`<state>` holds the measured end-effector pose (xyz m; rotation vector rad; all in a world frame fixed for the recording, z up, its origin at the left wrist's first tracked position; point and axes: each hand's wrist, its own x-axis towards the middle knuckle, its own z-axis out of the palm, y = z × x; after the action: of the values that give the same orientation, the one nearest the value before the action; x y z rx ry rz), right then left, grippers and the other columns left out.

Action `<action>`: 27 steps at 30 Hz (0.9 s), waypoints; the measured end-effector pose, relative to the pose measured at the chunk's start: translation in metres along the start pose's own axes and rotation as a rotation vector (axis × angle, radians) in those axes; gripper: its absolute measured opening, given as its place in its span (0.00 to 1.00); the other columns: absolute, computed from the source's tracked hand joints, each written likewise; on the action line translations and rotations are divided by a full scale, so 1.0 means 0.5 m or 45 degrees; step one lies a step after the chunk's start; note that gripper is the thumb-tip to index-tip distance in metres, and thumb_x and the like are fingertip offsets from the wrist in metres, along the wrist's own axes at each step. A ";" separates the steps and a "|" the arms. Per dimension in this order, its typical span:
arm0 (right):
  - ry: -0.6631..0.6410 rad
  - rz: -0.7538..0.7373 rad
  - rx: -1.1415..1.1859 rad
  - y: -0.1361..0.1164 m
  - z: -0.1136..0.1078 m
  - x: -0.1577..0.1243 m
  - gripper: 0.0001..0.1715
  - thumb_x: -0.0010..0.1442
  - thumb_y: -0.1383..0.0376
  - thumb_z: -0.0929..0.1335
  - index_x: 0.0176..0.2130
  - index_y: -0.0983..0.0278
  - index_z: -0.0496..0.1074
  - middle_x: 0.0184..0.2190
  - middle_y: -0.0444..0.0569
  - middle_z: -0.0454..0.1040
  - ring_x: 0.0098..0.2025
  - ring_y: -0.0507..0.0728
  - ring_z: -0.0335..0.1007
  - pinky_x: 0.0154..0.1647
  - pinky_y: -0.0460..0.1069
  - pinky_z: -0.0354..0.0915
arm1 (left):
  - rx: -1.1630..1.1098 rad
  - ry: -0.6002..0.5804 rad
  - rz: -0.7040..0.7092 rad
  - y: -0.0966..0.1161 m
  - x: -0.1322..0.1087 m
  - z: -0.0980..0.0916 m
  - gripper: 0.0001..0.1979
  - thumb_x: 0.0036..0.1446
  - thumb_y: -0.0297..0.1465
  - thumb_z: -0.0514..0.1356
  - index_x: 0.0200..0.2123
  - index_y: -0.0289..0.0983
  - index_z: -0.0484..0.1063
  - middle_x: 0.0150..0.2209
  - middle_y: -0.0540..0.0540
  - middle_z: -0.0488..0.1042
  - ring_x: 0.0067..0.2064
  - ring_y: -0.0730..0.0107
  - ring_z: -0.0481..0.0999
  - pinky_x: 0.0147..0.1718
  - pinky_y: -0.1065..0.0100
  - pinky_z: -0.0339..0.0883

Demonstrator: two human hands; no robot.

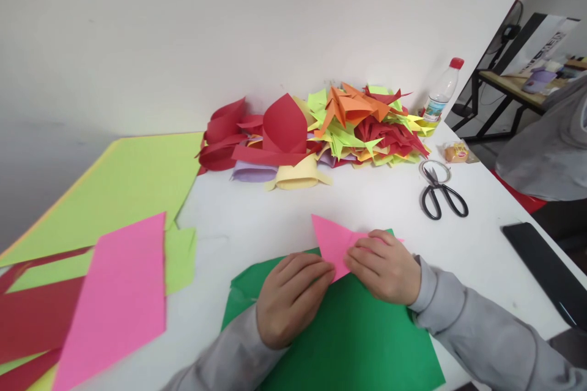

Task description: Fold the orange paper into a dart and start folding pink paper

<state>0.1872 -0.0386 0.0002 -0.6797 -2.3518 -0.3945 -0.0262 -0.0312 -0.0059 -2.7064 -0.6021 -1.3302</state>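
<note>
A folded piece of pink paper (334, 243) with pointed corners is held between my two hands, just above a green sheet (353, 333). My left hand (296, 293) pinches its lower left edge, fingers pressed together. Over its right part lies my right hand (383, 266), fingers closed on the paper and covering much of that side. One thin pink tip shows past the right knuckles. The green sheet lies flat on the white table under both hands and wrists.
Left are a pink sheet (121, 293), red sheets (39, 317) and a large lime sheet (142, 177). Folded paper shapes (353, 122) pile against the wall. Rightward lie black-handled scissors (441, 192), a wrapped snack (456, 153), a bottle (440, 95) and a black phone-like slab (541, 272).
</note>
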 end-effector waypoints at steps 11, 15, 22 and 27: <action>0.016 -0.097 -0.006 -0.028 0.011 0.011 0.12 0.61 0.75 0.61 0.34 0.71 0.74 0.33 0.54 0.77 0.36 0.57 0.69 0.37 0.55 0.66 | 0.026 -0.025 0.157 0.009 -0.010 0.004 0.10 0.58 0.18 0.53 0.37 0.30 0.73 0.34 0.40 0.79 0.39 0.64 0.76 0.37 0.61 0.72; 0.037 -0.071 -0.046 -0.027 0.010 0.010 0.14 0.62 0.75 0.60 0.34 0.71 0.74 0.32 0.54 0.77 0.36 0.57 0.69 0.39 0.55 0.67 | 0.049 -0.032 0.198 0.013 -0.007 -0.001 0.09 0.58 0.18 0.53 0.35 0.30 0.73 0.32 0.41 0.79 0.37 0.64 0.76 0.36 0.60 0.72; 0.018 -0.074 -0.056 -0.028 0.006 0.008 0.16 0.62 0.75 0.59 0.36 0.73 0.75 0.35 0.56 0.77 0.37 0.57 0.70 0.40 0.56 0.67 | 0.039 -0.067 0.188 0.021 -0.005 -0.003 0.08 0.58 0.18 0.54 0.33 0.31 0.72 0.32 0.43 0.78 0.38 0.64 0.76 0.39 0.59 0.71; 0.035 -0.079 -0.070 -0.034 0.010 0.008 0.16 0.62 0.75 0.59 0.35 0.73 0.75 0.34 0.56 0.77 0.37 0.58 0.71 0.39 0.57 0.67 | 0.048 -0.101 0.226 0.021 0.004 -0.003 0.11 0.60 0.19 0.50 0.35 0.29 0.73 0.32 0.41 0.78 0.38 0.63 0.76 0.37 0.59 0.72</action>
<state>0.1722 -0.0489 -0.0026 -0.6240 -2.3476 -0.4948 -0.0223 -0.0408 -0.0022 -2.7187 -0.3778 -1.1630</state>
